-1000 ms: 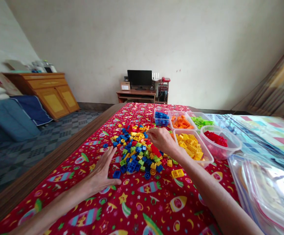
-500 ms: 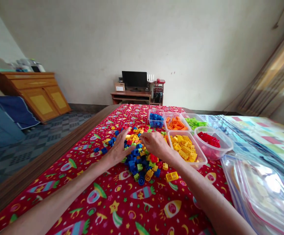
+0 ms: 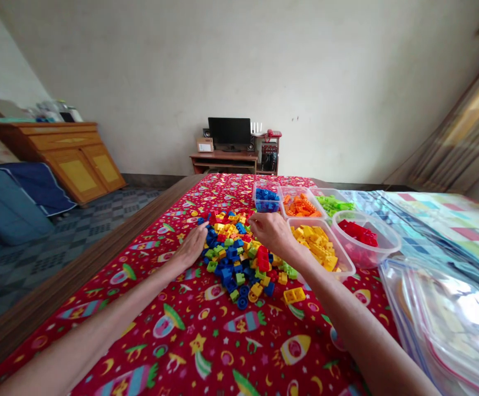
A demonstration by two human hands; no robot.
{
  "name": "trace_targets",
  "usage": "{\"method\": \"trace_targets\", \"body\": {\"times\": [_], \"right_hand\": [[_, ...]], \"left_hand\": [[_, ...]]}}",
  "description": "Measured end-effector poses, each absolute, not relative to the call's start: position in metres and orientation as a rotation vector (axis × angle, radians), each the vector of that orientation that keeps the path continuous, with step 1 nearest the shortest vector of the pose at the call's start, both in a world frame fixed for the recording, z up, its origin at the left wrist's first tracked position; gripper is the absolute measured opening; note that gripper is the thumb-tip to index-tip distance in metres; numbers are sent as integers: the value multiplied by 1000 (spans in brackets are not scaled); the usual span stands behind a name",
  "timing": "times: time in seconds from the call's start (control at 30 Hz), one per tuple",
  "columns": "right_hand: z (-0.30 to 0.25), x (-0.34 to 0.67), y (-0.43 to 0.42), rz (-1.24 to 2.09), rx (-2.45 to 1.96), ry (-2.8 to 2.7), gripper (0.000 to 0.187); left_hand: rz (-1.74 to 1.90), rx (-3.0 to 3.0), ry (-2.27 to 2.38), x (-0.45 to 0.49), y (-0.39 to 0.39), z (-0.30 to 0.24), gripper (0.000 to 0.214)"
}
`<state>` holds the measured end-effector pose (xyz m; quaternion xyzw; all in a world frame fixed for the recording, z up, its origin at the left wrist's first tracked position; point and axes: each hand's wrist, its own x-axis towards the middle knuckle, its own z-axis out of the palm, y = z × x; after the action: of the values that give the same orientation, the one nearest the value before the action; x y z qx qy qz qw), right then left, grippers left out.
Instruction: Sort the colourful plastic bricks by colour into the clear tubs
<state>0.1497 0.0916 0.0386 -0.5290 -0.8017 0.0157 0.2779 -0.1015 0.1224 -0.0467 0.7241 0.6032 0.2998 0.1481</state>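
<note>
A heap of mixed plastic bricks [image 3: 237,250], blue, yellow, red, green and orange, lies on a red patterned cloth [image 3: 223,341]. My left hand [image 3: 192,247] rests at the heap's left edge with its fingers curled against the bricks. My right hand [image 3: 270,231] hovers over the heap's right side, fingers bent in a pinch; what it holds is hidden. Right of the heap stand clear tubs: yellow bricks [image 3: 319,247], blue bricks [image 3: 266,198], orange bricks [image 3: 299,204], green bricks [image 3: 333,203], and a round tub of red bricks [image 3: 363,234].
Clear plastic zip bags [image 3: 445,324] lie at the right over a pale patterned cloth. A single yellow brick [image 3: 294,295] sits apart, near the heap. The table's wooden edge [image 3: 58,297] runs along the left. A cabinet and a desk with a monitor stand far off.
My left hand moved from the bare cloth up to the heap's left edge. My right hand stayed over the heap's right side, shifting slightly. The camera view swayed a little.
</note>
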Motion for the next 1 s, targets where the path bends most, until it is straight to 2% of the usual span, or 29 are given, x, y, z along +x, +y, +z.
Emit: {"method": "trace_targets", "body": {"times": [0.17, 0.43, 0.63, 0.8, 1.0], "right_hand": [[35, 152, 95, 9, -1438, -2168, 29], [31, 154, 99, -7, -1468, -2213, 29], [30, 152, 96, 122, -1474, -2315, 27], [14, 139, 87, 211, -1217, -2573, 31], [3, 138, 87, 141, -1208, -2611, 26]], "left_hand": [[979, 2091, 1582, -58, 125, -40, 63], [1030, 2059, 1125, -40, 127, -15, 61], [1318, 1905, 1091, -52, 135, -21, 58], [1181, 2167, 1207, -70, 144, -34, 47], [925, 2203, 1199, -77, 146, -26, 45]]}}
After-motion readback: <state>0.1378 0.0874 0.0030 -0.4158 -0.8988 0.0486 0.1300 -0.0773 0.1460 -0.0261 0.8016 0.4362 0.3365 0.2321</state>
